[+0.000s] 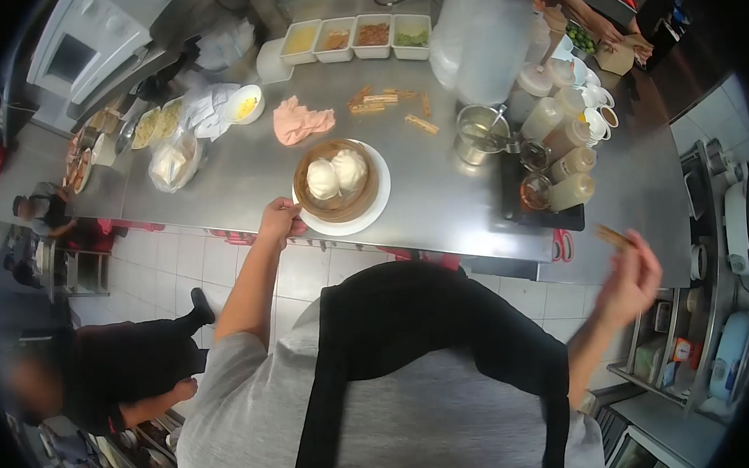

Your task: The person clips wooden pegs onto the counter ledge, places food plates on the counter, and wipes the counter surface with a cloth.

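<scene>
Steel counter [429, 218]: front edge just beside the left hand [280, 223], fingers closed on the rim of a white plate [377, 210]. Rightward of that hand, on the plate, a round steamer [343, 214] holds two buns [349, 172], the pair's long axis roughly along the edge. Steel runs right to a black tray [573, 220]. Right hand [630, 278] pinches a blurred tan stick [612, 237].
</scene>
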A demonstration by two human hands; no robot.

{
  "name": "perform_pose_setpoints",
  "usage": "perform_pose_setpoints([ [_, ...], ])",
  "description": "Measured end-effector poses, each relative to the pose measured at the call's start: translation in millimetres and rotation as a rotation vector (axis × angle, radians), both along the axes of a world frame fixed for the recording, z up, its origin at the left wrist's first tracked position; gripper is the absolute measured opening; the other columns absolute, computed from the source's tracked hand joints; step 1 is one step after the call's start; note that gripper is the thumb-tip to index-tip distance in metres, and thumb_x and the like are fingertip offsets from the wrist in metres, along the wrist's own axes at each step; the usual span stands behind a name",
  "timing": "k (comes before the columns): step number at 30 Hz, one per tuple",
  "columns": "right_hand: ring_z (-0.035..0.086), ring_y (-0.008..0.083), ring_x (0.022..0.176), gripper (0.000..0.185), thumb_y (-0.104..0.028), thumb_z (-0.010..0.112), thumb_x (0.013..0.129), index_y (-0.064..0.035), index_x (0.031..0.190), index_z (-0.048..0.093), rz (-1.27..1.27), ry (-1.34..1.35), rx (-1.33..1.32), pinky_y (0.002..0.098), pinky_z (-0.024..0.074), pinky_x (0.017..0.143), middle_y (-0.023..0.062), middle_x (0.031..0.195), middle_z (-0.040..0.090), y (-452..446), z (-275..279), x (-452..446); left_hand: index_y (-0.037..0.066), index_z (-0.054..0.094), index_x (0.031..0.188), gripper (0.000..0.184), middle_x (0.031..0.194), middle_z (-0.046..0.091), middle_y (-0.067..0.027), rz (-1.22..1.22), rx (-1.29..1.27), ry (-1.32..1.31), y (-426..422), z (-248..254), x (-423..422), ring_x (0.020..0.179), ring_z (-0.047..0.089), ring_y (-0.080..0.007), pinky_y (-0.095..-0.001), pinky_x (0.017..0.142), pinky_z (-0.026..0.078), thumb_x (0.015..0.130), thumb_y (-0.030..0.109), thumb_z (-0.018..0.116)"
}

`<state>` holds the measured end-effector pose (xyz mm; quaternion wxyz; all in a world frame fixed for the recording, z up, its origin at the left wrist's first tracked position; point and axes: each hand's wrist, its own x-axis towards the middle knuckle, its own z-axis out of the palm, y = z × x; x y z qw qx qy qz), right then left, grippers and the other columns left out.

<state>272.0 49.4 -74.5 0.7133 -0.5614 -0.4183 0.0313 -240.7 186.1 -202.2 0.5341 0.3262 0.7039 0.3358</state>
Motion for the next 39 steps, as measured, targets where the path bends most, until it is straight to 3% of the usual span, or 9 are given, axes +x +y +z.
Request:
perform_pose_setpoints([
  [3, 0.063, 0.0198, 0.081, 0.019, -0.001, 0.057, 0.082, 0.0031, 0.1, 0.057, 0.661, 0.369, -0.373, 0.0278, 0.0522, 0.071, 0.0141, 0.095, 0.062, 47.9, -13.7, -100.2, 0.004, 0.049, 0.084, 0.007, 0.066, 0.057, -0.0072, 0.042, 0.024, -0.029, -9.7, -2.8, -30.4, 0.048, 0.057, -0.0134, -0.024, 0.041, 0.049, 0.085, 0.009, 0.055],
  [5, 0.063, 0.0185, 0.08, 0.018, 0.0, 0.056, 0.082, 0.0047, 0.1, 0.056, 0.814, 0.556, -0.479, 0.0272, 0.0515, 0.071, 0.0129, 0.089, 0.063, 81.4, -59.8, -143.0, 0.004, 0.049, 0.083, 0.008, 0.066, 0.057, -0.0078, 0.044, 0.049, -0.072, -12.7, -10.1, -47.4, 0.048, 0.057, -0.0136, -0.023, 0.04, 0.048, 0.085, 0.009, 0.054],
  [7, 0.064, 0.0146, 0.078, 0.023, -0.005, 0.059, 0.08, 0.0028, 0.102, 0.057, 0.912, 0.339, -0.643, 0.0258, 0.0503, 0.068, 0.0111, 0.083, 0.064, 117.3, -95.4, -162.7, 0.003, 0.049, 0.083, 0.008, 0.066, 0.058, -0.0083, 0.048, 0.076, -0.108, -14.2, -13.6, -60.4, 0.048, 0.057, -0.0137, -0.022, 0.04, 0.048, 0.085, 0.008, 0.055],
  [9, 0.064, 0.0164, 0.077, 0.03, -0.011, 0.062, 0.077, -0.0002, 0.104, 0.058, 0.84, -0.257, -1.022, 0.0284, 0.0498, 0.067, 0.0116, 0.08, 0.065, 151.7, -83.1, -182.0, 0.003, 0.048, 0.083, 0.009, 0.066, 0.058, -0.0088, 0.046, 0.105, -0.144, -15.0, -17.0, -61.3, 0.048, 0.057, -0.0138, -0.0211, 0.039, 0.047, 0.085, 0.008, 0.056],
  [11, 0.064, 0.0222, 0.077, 0.037, -0.019, 0.065, 0.073, -0.003, 0.106, 0.058, 0.74, -0.719, -1.008, 0.0335, 0.0492, 0.068, 0.0141, 0.082, 0.065, 178.8, -86.4, -201.5, 0.002, 0.048, 0.083, 0.009, 0.066, 0.058, -0.0088, 0.035, 0.1, -0.147, -18.0, -9.0, -58.6, 0.048, 0.058, -0.0138, -0.0211, 0.039, 0.047, 0.084, 0.007, 0.056],
  [23, 0.059, 0.0344, 0.083, 0.025, -0.015, 0.067, 0.074, -0.0082, 0.097, 0.06, 0.229, -0.792, -0.651, 0.0404, 0.0469, 0.073, 0.0144, 0.082, 0.059, 168.5, -137.2, -258.2, 0.003, 0.048, 0.085, 0.008, 0.07, 0.059, -0.0092, -0.029, 0.107, -0.18, -16.4, -11.9, -64.2, 0.052, 0.062, -0.0168, -0.0228, 0.041, 0.047, 0.084, 0.007, 0.055],
  [32, 0.057, 0.012, 0.058, 0.012, -0.003, 0.066, 0.074, 0.0027, 0.083, 0.062, 0.769, 0.133, -0.796, 0.0261, 0.0481, 0.054, 0.0071, 0.075, 0.062, 189.6, -96.0, -237.8, 0.001, 0.049, 0.102, 0.022, 0.078, 0.06, -0.01, -0.113, 0.135, -0.118, -17.8, 6.6, -64.3, 0.058, 0.062, -0.0175, -0.0259, 0.045, 0.05, 0.081, 0.005, 0.056],
  [36, 0.06, 0.015, 0.061, 0.01, 0.002, 0.064, 0.075, 0.0051, 0.083, 0.06, 0.771, 0.285, -0.784, 0.0252, 0.0513, 0.056, 0.0102, 0.076, 0.061, 203.4, -85.6, -233.3, 0.003, 0.048, 0.114, 0.035, 0.077, 0.06, -0.0078, -0.347, 0.154, 0.329, 0.2, 17.9, -73.9, 0.058, 0.062, -0.0165, -0.0267, 0.047, 0.051, 0.079, 0.004, 0.057],
  [39, 0.06, 0.0164, 0.061, 0.009, 0.004, 0.062, 0.075, 0.0052, 0.084, 0.059, 0.735, 0.359, -0.802, 0.0251, 0.0527, 0.056, 0.0111, 0.075, 0.061, 208.4, -93.9, -234.8, 0.004, 0.046, 0.119, 0.042, 0.074, 0.059, -0.006, -0.329, 0.18, 0.274, 15.1, 14.2, -81.2, 0.057, 0.061, -0.0145, -0.0266, 0.048, 0.051, 0.079, 0.003, 0.058],
])
